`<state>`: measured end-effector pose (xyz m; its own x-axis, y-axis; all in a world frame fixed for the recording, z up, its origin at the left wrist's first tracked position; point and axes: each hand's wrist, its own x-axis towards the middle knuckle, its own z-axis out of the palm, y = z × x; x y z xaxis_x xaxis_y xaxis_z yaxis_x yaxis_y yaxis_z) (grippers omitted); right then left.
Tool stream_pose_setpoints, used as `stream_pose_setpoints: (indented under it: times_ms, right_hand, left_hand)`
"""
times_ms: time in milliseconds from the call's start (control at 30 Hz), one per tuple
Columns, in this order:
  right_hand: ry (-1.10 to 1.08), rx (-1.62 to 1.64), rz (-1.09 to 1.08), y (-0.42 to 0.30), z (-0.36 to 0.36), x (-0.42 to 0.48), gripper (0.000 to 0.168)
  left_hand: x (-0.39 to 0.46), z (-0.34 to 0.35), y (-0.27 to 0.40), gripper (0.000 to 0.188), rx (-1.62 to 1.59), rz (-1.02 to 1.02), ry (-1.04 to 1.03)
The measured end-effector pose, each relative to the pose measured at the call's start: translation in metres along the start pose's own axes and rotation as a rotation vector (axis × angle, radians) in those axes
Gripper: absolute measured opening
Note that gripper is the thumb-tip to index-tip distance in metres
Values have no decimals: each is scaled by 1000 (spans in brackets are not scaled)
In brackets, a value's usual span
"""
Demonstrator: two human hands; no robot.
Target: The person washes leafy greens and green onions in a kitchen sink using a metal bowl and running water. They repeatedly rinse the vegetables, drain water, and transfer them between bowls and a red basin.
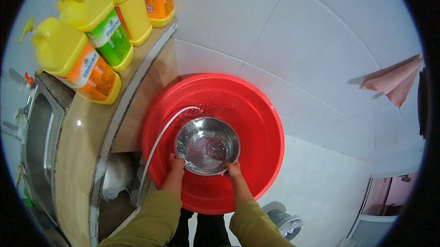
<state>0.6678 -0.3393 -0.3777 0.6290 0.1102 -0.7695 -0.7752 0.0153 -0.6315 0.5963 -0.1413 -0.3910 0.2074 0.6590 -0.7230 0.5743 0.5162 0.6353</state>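
A round stainless steel basin (pixel 207 146) with a little water in its bottom is held over a large red plastic tub (pixel 259 137). My left hand (pixel 176 163) grips the basin's rim at its near left, and my right hand (pixel 233 169) grips the near right of the same rim. Over the tub's left side runs a white hose (pixel 161 135). Its end lies inside the tub beyond the basin, where the water looks disturbed. The basin hides part of the tub's floor.
Several yellow detergent jugs (pixel 92 71) with pump tops stand on the counter (pixel 80 137) at left, beside a steel sink (pixel 41 137). A pink cloth (pixel 395 80) hangs on the tiled wall. Behind my right arm, a small lined bin (pixel 290 228) stands on the floor.
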Motion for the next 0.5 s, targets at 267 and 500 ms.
stream_pose_setpoints:
  times_ms: [267, 500]
  right_hand:
    - [-4, 162, -54, -38, -19, -78, 33]
    - [-71, 119, -179, -105, -30, -190, 33]
  left_hand:
    - [-86, -31, 47, 27, -84, 248, -262]
    - [-194, -76, 85, 23, -203, 425, -300]
